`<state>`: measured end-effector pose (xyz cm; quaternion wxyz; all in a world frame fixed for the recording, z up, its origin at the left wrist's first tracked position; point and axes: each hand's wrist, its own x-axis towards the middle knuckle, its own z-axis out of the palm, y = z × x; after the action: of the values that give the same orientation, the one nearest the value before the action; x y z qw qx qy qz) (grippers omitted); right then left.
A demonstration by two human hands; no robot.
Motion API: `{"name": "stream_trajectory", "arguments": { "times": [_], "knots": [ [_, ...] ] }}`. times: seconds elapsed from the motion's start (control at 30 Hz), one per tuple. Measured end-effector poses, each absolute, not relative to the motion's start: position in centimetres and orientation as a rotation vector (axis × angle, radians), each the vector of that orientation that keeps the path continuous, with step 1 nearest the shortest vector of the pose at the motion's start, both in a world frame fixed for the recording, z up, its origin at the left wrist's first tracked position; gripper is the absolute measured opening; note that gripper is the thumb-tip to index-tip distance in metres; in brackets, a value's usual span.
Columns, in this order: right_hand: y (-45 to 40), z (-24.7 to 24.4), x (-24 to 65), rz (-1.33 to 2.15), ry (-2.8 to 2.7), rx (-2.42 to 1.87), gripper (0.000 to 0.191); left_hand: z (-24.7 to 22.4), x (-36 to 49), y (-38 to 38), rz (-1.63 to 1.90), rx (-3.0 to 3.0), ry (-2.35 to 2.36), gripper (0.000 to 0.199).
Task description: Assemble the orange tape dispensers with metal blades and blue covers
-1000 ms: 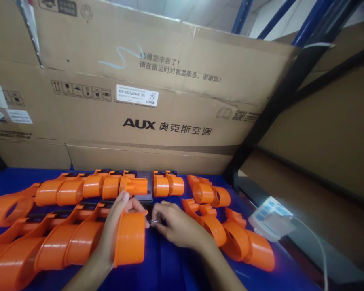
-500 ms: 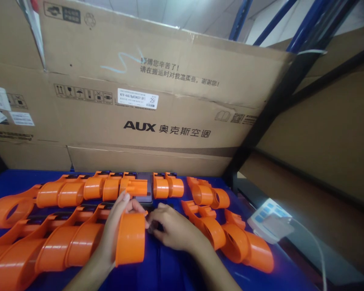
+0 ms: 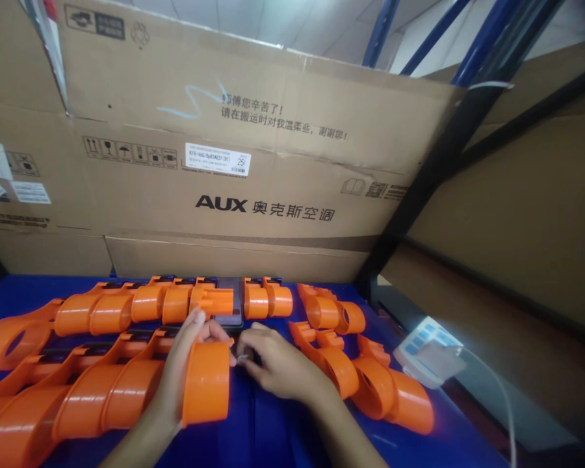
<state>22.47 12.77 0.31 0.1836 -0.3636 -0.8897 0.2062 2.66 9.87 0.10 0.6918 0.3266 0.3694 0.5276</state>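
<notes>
My left hand is closed around an orange plastic holder with a wide ring at its near end and a ribbed block at its far end. Its thumb lies along the holder and the fingers curl behind it. Just to the right, my right hand is closed in a pinch close to the left fingertips. A small, shiny piece shows at its fingertips, too small to name. Behind the held holder, a dark flat device is partly hidden.
Rows of similar orange holders with dark inserts lie to the left on the blue table surface. More orange holders lie on the right. A white box with a cable sits at the right edge. A large cardboard box stands behind.
The view has shifted slightly. My right hand's fingers have turned a little, and the small shiny piece shows more clearly. My left hand keeps its hold on the orange holder.
</notes>
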Motion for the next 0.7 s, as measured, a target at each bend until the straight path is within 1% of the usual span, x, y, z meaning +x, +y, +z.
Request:
{"name": "stream_trajectory", "arguments": {
  "times": [0.1,0.2,0.3,0.57,0.63,0.7],
  "knots": [
    [12.9,0.2,22.5,0.611,-2.506,-1.012,0.022,0.2,2.8,9.9,1.198,0.742,0.803,0.055],
    [12.9,0.0,22.2,0.579,-2.547,-0.950,0.024,0.2,2.9,10.1,1.186,0.758,0.814,0.056],
    [12.9,-0.2,21.6,0.544,-2.605,-0.945,0.022,0.2,2.9,10.1,1.182,0.757,0.825,0.058],
    [12.5,-0.1,21.5,0.492,-2.623,-0.969,0.013,0.1,2.8,9.6,1.183,0.721,0.779,0.054],
    [12.6,0.1,21.9,0.494,-2.540,-1.014,0.015,0.0,2.8,9.7,1.193,0.731,0.789,0.054],
    [12.8,0.3,22.5,0.542,-2.304,-1.083,0.022,-0.2,2.9,9.8,1.203,0.742,0.792,0.054]
  ]
}}
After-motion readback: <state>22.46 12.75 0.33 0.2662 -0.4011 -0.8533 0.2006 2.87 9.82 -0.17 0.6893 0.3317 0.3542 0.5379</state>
